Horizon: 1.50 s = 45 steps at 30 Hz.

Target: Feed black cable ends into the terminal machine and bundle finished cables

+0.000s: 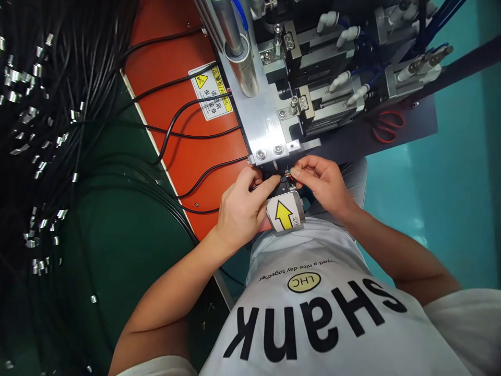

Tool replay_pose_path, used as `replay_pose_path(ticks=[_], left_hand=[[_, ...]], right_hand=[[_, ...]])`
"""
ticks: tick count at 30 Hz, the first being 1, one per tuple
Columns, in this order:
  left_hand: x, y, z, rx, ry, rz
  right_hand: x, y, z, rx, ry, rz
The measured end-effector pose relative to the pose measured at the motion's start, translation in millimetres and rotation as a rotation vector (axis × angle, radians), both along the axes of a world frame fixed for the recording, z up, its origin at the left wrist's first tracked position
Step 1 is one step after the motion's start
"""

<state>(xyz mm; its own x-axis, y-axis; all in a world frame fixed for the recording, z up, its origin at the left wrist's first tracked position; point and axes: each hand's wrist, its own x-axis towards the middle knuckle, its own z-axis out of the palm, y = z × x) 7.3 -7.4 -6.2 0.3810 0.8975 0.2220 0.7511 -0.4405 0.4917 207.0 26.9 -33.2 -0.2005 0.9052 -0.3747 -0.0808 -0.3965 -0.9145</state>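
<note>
My left hand [242,206] is closed at the front of the machine, with its fingers curled around a black cable [209,211] that runs in from the left. Its thumb presses on a small black fixture [282,185]. Opposite it, my right hand [323,183] pinches the thin coloured wires [288,173] at the cable's end between thumb and forefinger. Just below the fixture is a metal cover [299,209] bearing a yellow arrow label. The fingers partly hide the wire tips and the cable inside my left hand.
A metal machine plate [266,125] with a cylinder [240,68] stands right above my hands. Several pneumatic clamps [329,104] sit to the right, near red-handled scissors [387,127]. Black cables with silver ends [39,104] hang at left, beside the orange work surface [188,167].
</note>
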Motion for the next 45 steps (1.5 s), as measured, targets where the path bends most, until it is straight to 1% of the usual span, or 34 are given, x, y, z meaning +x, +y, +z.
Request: replay_pose_path(ticks=[3,6,8,12,17,20,25,31,36,38,40,43,45], left_hand=[[0.5,0.3,0.0,0.016,0.064,-0.002],[0.8,0.1,0.7,0.027,0.072,0.001],[0.8,-0.2,1.3,0.025,0.063,0.0],[0.7,-0.5,2.4,0.008,0.057,0.001],[0.1,-0.8,1.8,-0.016,0.045,0.002],[-0.5,-0.9,1.4,-0.011,0.047,0.005],[-0.7,-1.1,1.9,-0.031,0.046,0.008],[-0.4,-1.5,1.7,-0.028,0.056,0.015],[-1.1,-1.9,3.6,-0.056,0.03,0.002],[-1.3,-2.2,4.7,-0.058,0.013,-0.007],[-1.2,-2.6,5.6,-0.063,-0.02,-0.008],[-0.9,-3.5,6.4,-0.051,-0.046,-0.006],[-1.1,-4.3,6.0,-0.022,-0.014,-0.018]], right_hand=[[0.8,-1.8,-1.5,0.017,-0.018,-0.002],[3.3,-3.5,-0.7,0.036,-0.048,0.02],[4.1,-3.9,1.3,0.104,-0.115,0.003],[-0.3,-4.1,2.6,0.296,-0.254,-0.053],[-7.5,-6.6,-3.3,0.368,-0.271,-0.063],[-7.9,-8.0,-5.7,0.358,-0.244,-0.067],[-6.1,-7.5,-4.5,0.238,-0.209,-0.025],[-7.5,-7.3,-4.6,0.202,-0.19,-0.027],[-2.1,-6.3,-4.4,0.078,-0.072,0.007],[1.0,-4.9,-2.4,0.046,-0.078,0.015],[2.1,-3.6,0.7,0.078,-0.157,0.021],[-1.5,-2.5,7.1,0.212,-0.318,0.021],[-5.5,-2.4,11.4,0.302,-0.384,-0.004]])
